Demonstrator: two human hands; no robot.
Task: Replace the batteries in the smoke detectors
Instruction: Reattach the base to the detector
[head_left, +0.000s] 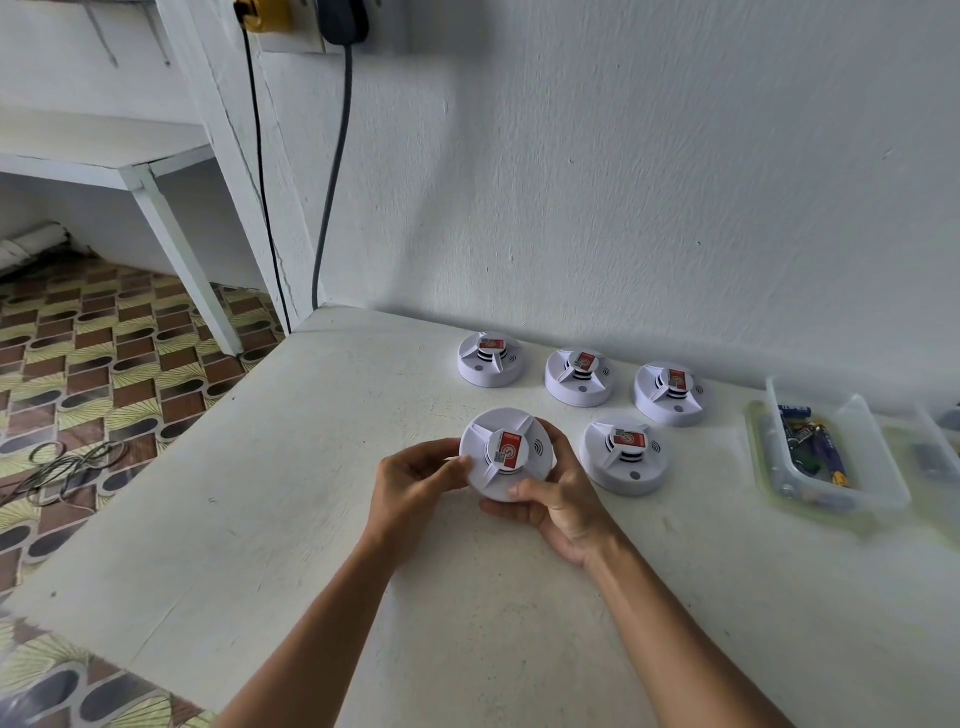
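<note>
I have the smoke detector (506, 453) held up just above the tabletop (291, 499) in both hands: my left hand (415, 486) curls its fingers around the left rim, and my right hand (558, 506) cups the near-right edge with the thumb pressed over the lower rim and the fingers wrapped underneath. So each grip is closed firmly around the housing, face up and tilted toward me, its red label showing at the centre. I judge I am about to twist or pry the base off to reach the battery compartment, which I cannot see from here. The risk is in the twist: the shell is smooth and round, and if the halves release suddenly the unit could slip and drop onto the tabletop, or a loose back plate could fall away. Forcing it the wrong way might snap a plastic tab. Just to the right sits a fourth detector (623, 454), near enough for my right elbow or wrist to nudge it; three more (580, 376) line the far wall. Further right, a clear tray of batteries (810, 447) waits, well apart from my hands, with a second container (940, 452) at the frame edge.
</note>
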